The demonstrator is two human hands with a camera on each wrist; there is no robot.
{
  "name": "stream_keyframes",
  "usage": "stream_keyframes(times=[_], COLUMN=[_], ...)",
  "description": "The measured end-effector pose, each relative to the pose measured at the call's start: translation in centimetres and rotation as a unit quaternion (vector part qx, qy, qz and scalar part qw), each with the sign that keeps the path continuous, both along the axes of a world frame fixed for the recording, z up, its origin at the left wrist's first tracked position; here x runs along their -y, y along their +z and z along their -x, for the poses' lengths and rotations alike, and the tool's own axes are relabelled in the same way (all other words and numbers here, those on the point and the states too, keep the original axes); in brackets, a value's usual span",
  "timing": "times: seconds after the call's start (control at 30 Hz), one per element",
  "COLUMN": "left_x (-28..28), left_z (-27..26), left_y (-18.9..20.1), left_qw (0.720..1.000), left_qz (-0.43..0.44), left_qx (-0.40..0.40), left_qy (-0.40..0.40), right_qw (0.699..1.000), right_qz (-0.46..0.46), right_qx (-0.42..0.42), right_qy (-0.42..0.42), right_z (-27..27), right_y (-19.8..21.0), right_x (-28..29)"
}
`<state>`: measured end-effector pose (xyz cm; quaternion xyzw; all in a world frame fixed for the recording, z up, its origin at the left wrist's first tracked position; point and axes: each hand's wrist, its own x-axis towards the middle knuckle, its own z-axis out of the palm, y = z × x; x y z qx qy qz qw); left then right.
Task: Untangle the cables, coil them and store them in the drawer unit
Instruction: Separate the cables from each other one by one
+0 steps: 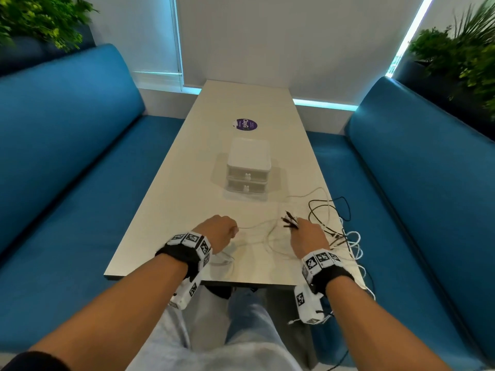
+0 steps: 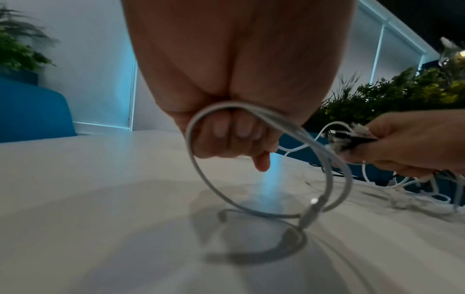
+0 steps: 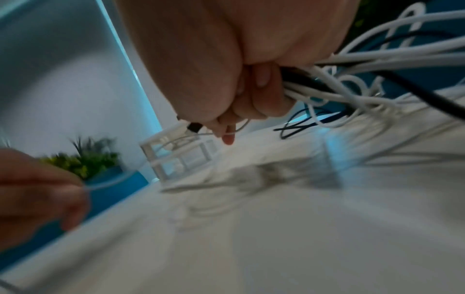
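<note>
Head view shows a long pale tabletop (image 1: 171,183) between two blue benches (image 1: 67,156), with a white drawer unit (image 1: 247,170) standing near its middle, both drawers closed. A purple round sticker (image 1: 245,124) lies beyond the unit. The left hand (image 1: 218,231) is curled into a fist above the near part of the tabletop and grips a grey cable (image 2: 314,151); in the left wrist view that cable forms a loop hanging from the fingers (image 2: 234,135), its lower end and plug touching the surface. A thin run of this cable stretches across toward the right hand (image 1: 308,236). The right hand is clenched around a bundle of cables (image 1: 334,220), white and black together, with several dark plug ends (image 1: 289,222) sticking out forward from its fingers. The rest of the bundle spreads in tangled loops over the right near corner of the tabletop, and some white strands hang over its edge. The right wrist view is blurred, yet shows white and black strands passing through the closed fingers (image 3: 261,93). Plants (image 1: 460,57) stand behind both benches.
</note>
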<state>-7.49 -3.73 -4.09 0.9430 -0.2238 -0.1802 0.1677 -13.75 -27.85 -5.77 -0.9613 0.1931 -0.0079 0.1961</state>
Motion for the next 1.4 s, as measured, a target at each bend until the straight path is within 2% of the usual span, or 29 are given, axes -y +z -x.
stream_keyframes(times=[0.13,0.23,0.37,0.5,0.57,0.7,0.83,0.9,1.07,1.2,1.4], left_x=[2.1,2.9,2.8,2.4,2.5,3.3,4.1,3.6,2.1,2.6,1.2], left_z=[1.1,1.4,1.3,1.2,1.1,1.5,2.5,2.3,1.0,0.9,0.9], left_y=[-0.7,-1.2,-1.6,-1.0,-0.9,-0.7,0.2,0.1,0.6,0.8,1.1], left_qw=[1.0,1.0,0.998,0.993,0.993,0.998,0.999,0.999,0.998,0.997,0.99], left_qz=[0.006,-0.004,-0.022,-0.033,-0.031,-0.01,0.014,0.027,0.017,0.0,-0.125], left_qx=[-0.001,-0.009,-0.031,-0.013,-0.02,-0.047,-0.028,-0.024,-0.049,-0.074,0.037], left_qy=[0.01,0.017,0.051,0.109,0.112,0.046,-0.012,-0.02,-0.022,-0.019,-0.045], right_qw=[0.994,0.987,0.984,0.991,0.991,0.978,0.975,0.98,0.998,0.998,0.993], right_qz=[-0.029,-0.054,-0.079,-0.069,-0.077,-0.105,-0.096,-0.074,-0.008,0.036,0.077], right_qx=[0.09,0.123,0.142,0.106,0.093,0.074,-0.01,-0.029,-0.052,-0.05,-0.078], right_qy=[0.058,0.092,0.079,0.04,0.055,0.165,0.199,0.183,0.046,0.02,-0.049], right_z=[-0.3,0.0,0.3,0.3,0.2,0.1,0.4,0.2,-0.3,-0.2,0.6], right_y=[0.9,1.1,1.1,1.1,1.1,0.7,0.1,0.0,0.1,-0.1,0.8], right_x=[-2.9,-4.1,-4.0,-3.6,-3.7,-4.6,-4.8,-4.3,-1.9,-2.0,1.2])
